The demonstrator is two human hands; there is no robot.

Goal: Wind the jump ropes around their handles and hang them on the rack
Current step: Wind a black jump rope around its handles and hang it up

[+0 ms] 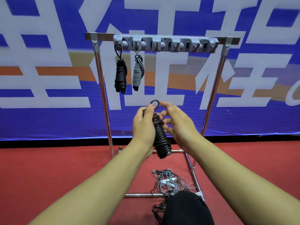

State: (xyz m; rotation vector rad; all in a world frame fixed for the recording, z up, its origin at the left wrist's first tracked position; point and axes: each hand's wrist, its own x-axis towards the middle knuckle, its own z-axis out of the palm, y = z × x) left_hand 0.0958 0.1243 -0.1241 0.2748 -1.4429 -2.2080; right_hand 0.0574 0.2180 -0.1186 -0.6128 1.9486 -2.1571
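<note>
**Black rope bundle held below the rack, loop up**

A black jump rope wound in tight coils around its handles (pixel 160 135) is held in the air in front of the chrome tube rack (pixel 211 101), below its hooks, tilted with a small loop of cord (pixel 155 103) standing out at the top. The left hand (pixel 143 125) grips the upper part of the bundle, its fingers (pixel 150 109) curled round the coils just under the loop. The right hand (pixel 178 122) sits just beside the bundle on the other side, fingers half bent and reaching toward the coils; whether they touch or grasp cannot be told.

Higher up, a grey plastic hook strip (pixel 165 43) is fixed to the rack's top bar. From its left end hang a wound black rope bundle (pixel 120 75) and, just beside it, a wound grey rope bundle (pixel 137 73), each from its own loop.

On the red carpet floor (pixel 48 168), inside the rack's base, lies a loose tangle of grey and black cord with white handles (pixel 170 182). A black-clad knee (pixel 188 208) shows at the bottom edge.

Behind stands a blue banner with large white characters and orange stripes (pixel 48 78); the writing is cropped and blurred, unreadable.
</note>
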